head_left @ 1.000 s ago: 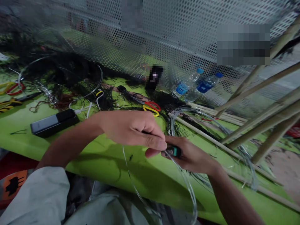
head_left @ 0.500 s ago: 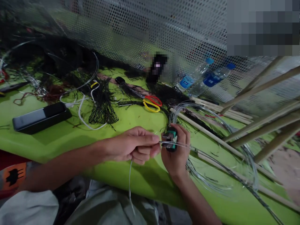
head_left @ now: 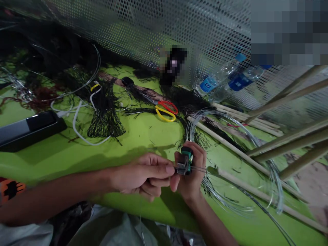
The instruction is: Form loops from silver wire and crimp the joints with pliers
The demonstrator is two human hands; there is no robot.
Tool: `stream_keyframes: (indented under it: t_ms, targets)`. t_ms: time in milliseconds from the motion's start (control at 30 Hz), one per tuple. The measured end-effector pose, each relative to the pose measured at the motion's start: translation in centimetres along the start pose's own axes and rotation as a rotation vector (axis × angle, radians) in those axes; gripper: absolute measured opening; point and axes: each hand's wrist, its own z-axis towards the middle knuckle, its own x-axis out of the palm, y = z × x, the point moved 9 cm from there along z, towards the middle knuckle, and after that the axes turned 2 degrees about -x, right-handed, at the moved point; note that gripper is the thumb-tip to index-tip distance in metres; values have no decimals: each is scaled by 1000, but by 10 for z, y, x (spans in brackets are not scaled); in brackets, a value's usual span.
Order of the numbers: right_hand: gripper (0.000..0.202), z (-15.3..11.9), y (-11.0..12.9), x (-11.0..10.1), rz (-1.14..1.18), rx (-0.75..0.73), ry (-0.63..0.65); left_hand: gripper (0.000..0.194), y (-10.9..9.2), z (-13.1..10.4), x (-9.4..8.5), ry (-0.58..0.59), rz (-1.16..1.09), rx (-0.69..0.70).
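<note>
My left hand point(head_left: 151, 174) is closed in a pinch on the thin, shiny wire point(head_left: 197, 168), thumb over the bent forefinger. A strand of it hangs below this hand toward my lap. In my right hand point(head_left: 193, 171) are green-and-black pliers point(head_left: 186, 162), their metal jaws turned toward my left fingertips. The wire runs across the jaws; whether they bite on it I cannot tell. Just beyond the right hand lies a large coil of clear wire point(head_left: 205, 114). A dark twisted strand point(head_left: 258, 201) leads off to the lower right.
Scissors point(head_left: 166, 111) with red and yellow handles lie on the green table point(head_left: 138, 133). Black netting point(head_left: 106, 119), a white cable point(head_left: 75, 123) and a dark box point(head_left: 33, 131) are at left. Wooden poles point(head_left: 289, 147) and two water bottles point(head_left: 208, 83) stand at right, before a perforated panel point(head_left: 123, 30).
Both hands appear slightly lower in view, with the pliers' jaws brought closer to the left fingertips. The view has shifted a little. The holds are the same.
</note>
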Motion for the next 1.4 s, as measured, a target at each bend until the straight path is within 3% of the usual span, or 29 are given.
stream_keyframes:
  t_ms: [333,567,733,1067,1400]
  targets:
    - [40,1,-2,-7,-94,-34,-124,41,12,2,-4,11,-7,-54]
    - [40,11,-10,-8,-94,-171,-196,40,16,6,-9,47,-64,-57]
    - [41,15,-12,-9,-98,-308,-210,38,28,9,-10,85,-105,-124]
    - [33,16,-9,-5,-58,-418,-147,40,42,6,1,202,-108,-244]
    - [29,19,-10,-6,-24,-443,-163,41,48,5,4,187,-115,-286]
